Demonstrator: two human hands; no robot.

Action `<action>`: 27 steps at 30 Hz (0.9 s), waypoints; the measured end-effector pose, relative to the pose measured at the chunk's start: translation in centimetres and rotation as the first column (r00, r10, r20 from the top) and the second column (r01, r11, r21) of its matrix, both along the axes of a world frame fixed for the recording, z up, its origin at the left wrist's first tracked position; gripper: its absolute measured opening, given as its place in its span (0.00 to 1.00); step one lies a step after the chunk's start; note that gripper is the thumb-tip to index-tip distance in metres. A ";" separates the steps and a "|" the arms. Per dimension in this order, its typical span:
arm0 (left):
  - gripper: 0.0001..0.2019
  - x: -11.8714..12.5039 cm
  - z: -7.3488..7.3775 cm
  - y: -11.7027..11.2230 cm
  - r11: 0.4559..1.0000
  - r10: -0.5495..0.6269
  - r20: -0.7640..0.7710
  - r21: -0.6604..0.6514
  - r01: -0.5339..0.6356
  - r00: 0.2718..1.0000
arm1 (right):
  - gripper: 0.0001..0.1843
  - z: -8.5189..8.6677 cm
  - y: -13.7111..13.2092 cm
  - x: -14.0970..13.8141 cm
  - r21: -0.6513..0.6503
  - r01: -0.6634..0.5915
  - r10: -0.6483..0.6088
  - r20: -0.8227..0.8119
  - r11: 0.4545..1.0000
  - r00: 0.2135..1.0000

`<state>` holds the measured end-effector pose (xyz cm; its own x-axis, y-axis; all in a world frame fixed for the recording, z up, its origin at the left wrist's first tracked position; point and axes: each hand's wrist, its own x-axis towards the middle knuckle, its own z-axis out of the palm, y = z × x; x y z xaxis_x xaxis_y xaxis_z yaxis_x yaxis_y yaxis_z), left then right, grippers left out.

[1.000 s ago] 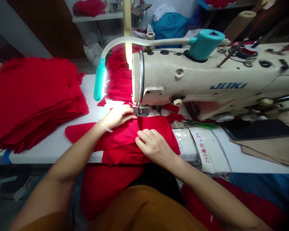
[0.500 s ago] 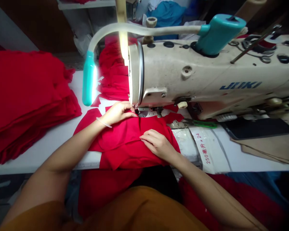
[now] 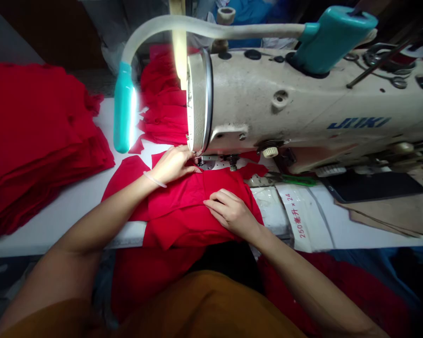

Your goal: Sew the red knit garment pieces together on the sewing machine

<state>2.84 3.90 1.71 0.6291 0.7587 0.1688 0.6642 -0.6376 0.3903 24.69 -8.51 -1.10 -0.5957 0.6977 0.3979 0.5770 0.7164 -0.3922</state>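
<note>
A piece of red fabric (image 3: 176,188) lies under the presser foot of a cream sewing machine (image 3: 246,103) and drapes over the table's front edge. My left hand (image 3: 174,165), with a pale band at the wrist, is closed on the fabric just left of the needle area; its thumb points toward the foot and some fingertips are hidden by the machine head. Nearer to me, my right hand (image 3: 229,209) pinches a fold of the same fabric, its fingers held together. A teal lamp (image 3: 124,112) lights the spot from the left.
A tall stack of red cut pieces (image 3: 38,141) covers the table's left side. Behind the machine head lies more red cloth (image 3: 164,103). Right of the fabric are green-handled scissors (image 3: 299,180), a black phone (image 3: 373,187) and brown card (image 3: 384,218).
The view has shifted slightly, so the machine sits a little higher on the right. Both hands stay almost where they were on the red fabric; the left thumb looks a little straighter.
</note>
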 end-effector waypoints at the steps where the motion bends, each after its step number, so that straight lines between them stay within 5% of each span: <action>1: 0.13 -0.1 0.4 -1.2 0.999 0.023 0.015 0.036 -0.023 1.000 | 0.13 0.0 0.0 0.1 -0.022 0.000 0.000 -0.004 1.000 1.000; 3: 0.12 -0.4 0.9 -4.2 0.999 0.001 0.081 0.043 -0.005 0.997 | 0.12 -0.1 0.0 0.3 -0.057 -0.015 0.013 -0.034 0.998 0.999; 5: 0.13 -0.9 0.8 -7.3 0.986 -0.149 0.121 -0.051 0.156 0.981 | 0.12 -0.2 0.1 0.6 -0.078 -0.043 0.037 -0.076 0.996 0.996; 9: 0.16 -1.8 -0.9 -10.5 0.964 -0.247 0.062 -0.083 0.251 0.967 | 0.11 -0.2 0.2 1.1 -0.129 -0.072 0.054 -0.137 0.989 0.989; 22: 0.09 -1.6 -1.9 -10.0 0.977 -0.215 0.237 0.043 0.211 0.947 | 0.09 -0.2 0.0 0.3 0.047 0.023 -0.016 -0.150 0.999 0.989; 27: 0.10 -1.8 -2.0 -10.0 0.964 -0.266 0.164 0.058 0.260 0.950 | 0.10 -0.1 -0.2 0.6 0.116 -0.023 0.020 0.025 0.993 0.999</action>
